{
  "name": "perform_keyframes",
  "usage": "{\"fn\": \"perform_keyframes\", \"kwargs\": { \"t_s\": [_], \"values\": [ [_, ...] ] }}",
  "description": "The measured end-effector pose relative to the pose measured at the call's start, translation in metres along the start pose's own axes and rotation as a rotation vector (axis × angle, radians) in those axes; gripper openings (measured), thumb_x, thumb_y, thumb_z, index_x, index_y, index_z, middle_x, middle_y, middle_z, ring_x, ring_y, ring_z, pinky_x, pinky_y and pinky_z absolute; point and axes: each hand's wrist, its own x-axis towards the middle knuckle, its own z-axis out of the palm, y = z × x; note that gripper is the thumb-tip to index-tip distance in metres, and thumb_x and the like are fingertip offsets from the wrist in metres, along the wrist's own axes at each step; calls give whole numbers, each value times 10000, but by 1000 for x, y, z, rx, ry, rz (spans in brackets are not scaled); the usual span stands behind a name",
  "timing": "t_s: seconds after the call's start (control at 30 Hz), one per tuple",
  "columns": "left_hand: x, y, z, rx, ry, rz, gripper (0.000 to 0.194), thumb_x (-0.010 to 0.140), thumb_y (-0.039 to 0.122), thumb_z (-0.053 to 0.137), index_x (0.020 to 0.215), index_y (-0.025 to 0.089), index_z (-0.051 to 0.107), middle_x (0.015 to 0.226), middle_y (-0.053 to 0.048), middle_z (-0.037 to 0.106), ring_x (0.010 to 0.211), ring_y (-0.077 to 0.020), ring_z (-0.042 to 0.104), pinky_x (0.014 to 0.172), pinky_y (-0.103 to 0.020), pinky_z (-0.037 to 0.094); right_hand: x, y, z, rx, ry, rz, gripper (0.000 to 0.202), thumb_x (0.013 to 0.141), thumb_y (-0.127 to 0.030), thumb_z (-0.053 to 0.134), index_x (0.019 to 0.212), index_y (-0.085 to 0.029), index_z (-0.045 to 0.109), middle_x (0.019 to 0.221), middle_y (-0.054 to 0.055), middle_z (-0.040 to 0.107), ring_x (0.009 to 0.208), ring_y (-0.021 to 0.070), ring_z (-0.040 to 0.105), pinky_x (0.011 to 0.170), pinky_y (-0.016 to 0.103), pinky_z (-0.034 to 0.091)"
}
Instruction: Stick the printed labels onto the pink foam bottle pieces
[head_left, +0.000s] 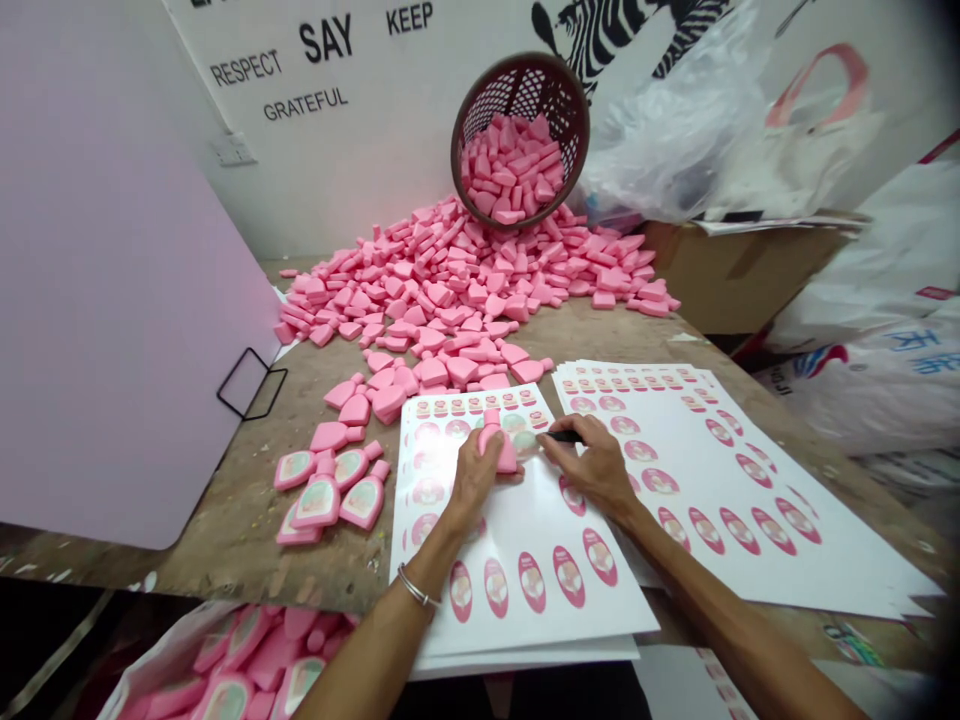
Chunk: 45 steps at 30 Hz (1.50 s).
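Note:
My left hand (474,470), wearing a bracelet, is closed round a small pink toy-like bottle (492,440), neck pointing away from me, above a sheet of stickers (517,525). In my right hand (592,460) is a slim black-handled tool (562,437), gripped between thumb and fingers; its exact kind is unclear. A pale oval sticker (525,442) is at the tool's tip, close to the bottle's right side. Whether the sticker is off the sheet I cannot tell. Round pink-and-white stickers run along the sheet's edges.
More sticker sheets (720,480) lie at right. Loose pink bottles (450,270) pile up below a tipped brown basket (521,215). Several labelled bottles (315,500) sit at left, near a pink panel (112,300). A bag of labelled bottles (225,690) is below the table edge. A cardboard box (735,265) stands back right.

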Motion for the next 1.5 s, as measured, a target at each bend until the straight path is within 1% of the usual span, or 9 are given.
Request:
{"fn": "perform_keyframes", "kwargs": {
  "t_s": [0.07, 0.13, 0.2, 0.27, 0.47, 0.7, 1.07, 1.43, 1.5],
  "values": [
    [-4, 5, -1, -72, -21, -4, 417, 827, 532, 569, 942, 132, 547, 818, -50, 589, 622, -151, 642, 561, -296, 582, 3, -14, -9, 154, 17, 181, 237, 801, -430, 622, 778, -194, 626, 746, 28, 664, 688, 168, 586, 646, 302, 455],
    [-10, 13, -2, -195, -35, -49, 486, 849, 586, 495, 940, 114, 566, 804, -73, 614, 615, -159, 633, 538, -298, 576, 6, -31, -16, 259, -13, 269, 286, 795, -464, 626, 854, -189, 677, 802, 34, 694, 704, 169, 610, 631, 290, 471],
    [-19, 23, -2, -313, -41, -108, 540, 863, 608, 448, 934, 93, 593, 760, -86, 628, 592, -169, 628, 524, -307, 571, 7, -46, -19, 312, -80, 281, 320, 782, -470, 645, 928, -194, 717, 876, 44, 723, 758, 185, 638, 668, 297, 492],
    [-27, 32, -3, -363, -59, -131, 555, 880, 594, 423, 940, 79, 620, 740, -93, 639, 587, -177, 631, 525, -312, 570, 6, -60, -19, 358, -137, 274, 315, 776, -464, 658, 936, -206, 740, 901, 43, 737, 792, 198, 655, 700, 306, 507],
    [-42, 43, -8, -389, -108, -70, 535, 910, 565, 377, 997, 109, 643, 779, -84, 659, 622, -179, 646, 536, -312, 572, 1, -87, -13, 409, -224, 267, 270, 768, -444, 668, 870, -212, 760, 854, 36, 747, 768, 208, 666, 689, 319, 523],
    [-46, 44, -11, -394, -124, -81, 552, 897, 597, 381, 995, 124, 648, 778, -72, 652, 618, -179, 643, 541, -344, 583, -2, -91, -13, 404, -235, 239, 262, 777, -437, 665, 886, -217, 757, 860, 35, 748, 777, 216, 671, 698, 339, 528],
    [-49, 47, -10, -394, -129, -80, 587, 909, 596, 349, 968, 105, 666, 729, -77, 642, 617, -180, 628, 526, -344, 582, -3, -92, -12, 333, -197, 159, 191, 797, -390, 655, 864, -237, 749, 863, 21, 740, 759, 189, 653, 662, 308, 505],
    [-49, 49, -13, -385, -158, -88, 618, 873, 644, 379, 1010, 109, 657, 833, -110, 676, 681, -213, 664, 588, -383, 595, -3, -95, -9, 339, -162, 127, 186, 801, -393, 646, 858, -241, 737, 865, 34, 722, 774, 196, 645, 683, 330, 509],
    [-50, 49, -13, -364, -163, -74, 599, 855, 643, 423, 1015, 110, 645, 876, -115, 675, 695, -214, 666, 590, -379, 596, -3, -95, -8, 330, -168, 124, 198, 809, -404, 635, 864, -241, 734, 866, 38, 719, 769, 197, 642, 676, 332, 509]
  ]
}}
